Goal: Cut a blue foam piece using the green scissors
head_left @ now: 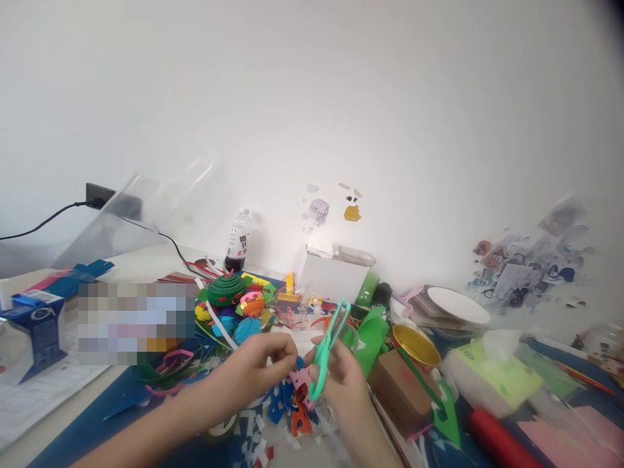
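Observation:
My right hand (344,380) is closed around the handles of green plastic scissors (327,348), whose blades point up and away from me. My left hand (260,364) pinches a small pink paper piece (298,380) right beside the scissors, with a bit of blue paper at its fingertips. Both hands meet over a heap of blue, orange and white paper scraps (287,419) on the table.
Colourful paper lanterns (234,302) lie behind my hands, with a drink bottle (238,240) and a white box (331,276) at the wall. To the right are a gold bowl (416,344), a brown box (400,390), a tissue pack (492,377) and a red roll (497,439). A blue carton (41,318) stands at the left.

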### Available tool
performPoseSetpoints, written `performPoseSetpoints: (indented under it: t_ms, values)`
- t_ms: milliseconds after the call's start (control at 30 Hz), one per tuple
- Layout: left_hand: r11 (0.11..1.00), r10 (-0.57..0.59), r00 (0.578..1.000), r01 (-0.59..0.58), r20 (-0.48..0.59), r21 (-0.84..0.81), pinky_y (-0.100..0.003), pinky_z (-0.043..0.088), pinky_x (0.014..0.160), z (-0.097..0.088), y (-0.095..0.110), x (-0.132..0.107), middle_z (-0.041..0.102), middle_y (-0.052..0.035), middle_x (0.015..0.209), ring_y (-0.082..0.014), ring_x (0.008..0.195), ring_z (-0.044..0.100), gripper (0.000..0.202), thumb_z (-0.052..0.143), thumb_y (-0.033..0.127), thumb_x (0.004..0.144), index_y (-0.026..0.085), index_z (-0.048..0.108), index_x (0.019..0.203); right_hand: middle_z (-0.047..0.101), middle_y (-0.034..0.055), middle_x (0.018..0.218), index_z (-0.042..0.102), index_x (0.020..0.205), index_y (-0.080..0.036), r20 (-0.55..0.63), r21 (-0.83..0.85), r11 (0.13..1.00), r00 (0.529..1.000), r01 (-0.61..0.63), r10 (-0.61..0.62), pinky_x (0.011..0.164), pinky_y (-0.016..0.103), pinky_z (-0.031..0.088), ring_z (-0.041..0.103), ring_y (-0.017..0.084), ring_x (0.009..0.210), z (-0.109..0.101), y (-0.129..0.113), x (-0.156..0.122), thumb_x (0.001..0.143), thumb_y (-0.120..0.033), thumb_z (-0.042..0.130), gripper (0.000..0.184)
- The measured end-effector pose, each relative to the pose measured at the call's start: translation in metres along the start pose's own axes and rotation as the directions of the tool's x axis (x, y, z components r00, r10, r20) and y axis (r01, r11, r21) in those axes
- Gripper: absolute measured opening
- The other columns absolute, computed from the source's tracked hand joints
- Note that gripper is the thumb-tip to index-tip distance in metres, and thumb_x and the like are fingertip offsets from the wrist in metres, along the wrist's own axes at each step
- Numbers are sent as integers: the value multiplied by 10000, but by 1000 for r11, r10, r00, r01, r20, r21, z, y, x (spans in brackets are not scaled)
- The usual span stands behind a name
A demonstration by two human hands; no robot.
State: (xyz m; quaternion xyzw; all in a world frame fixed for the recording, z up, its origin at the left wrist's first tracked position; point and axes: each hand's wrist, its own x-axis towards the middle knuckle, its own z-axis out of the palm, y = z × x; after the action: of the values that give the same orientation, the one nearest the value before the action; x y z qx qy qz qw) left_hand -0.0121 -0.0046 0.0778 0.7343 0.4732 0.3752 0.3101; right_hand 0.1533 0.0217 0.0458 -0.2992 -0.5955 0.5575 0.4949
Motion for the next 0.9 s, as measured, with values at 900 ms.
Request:
performPoseSetpoints:
  t_ms: [900]
  values:
    - [997, -38, 986, 48, -162, 62, -229, 291, 543, 24, -2, -3, 382, 53, 605, -124, 592, 364, 239, 359, 307, 825, 215, 366, 604, 591, 14, 685, 593, 921, -170, -102, -95, 995, 995, -30, 20, 513, 232, 431, 527, 148, 591, 10, -5, -3, 656, -364, 667, 336]
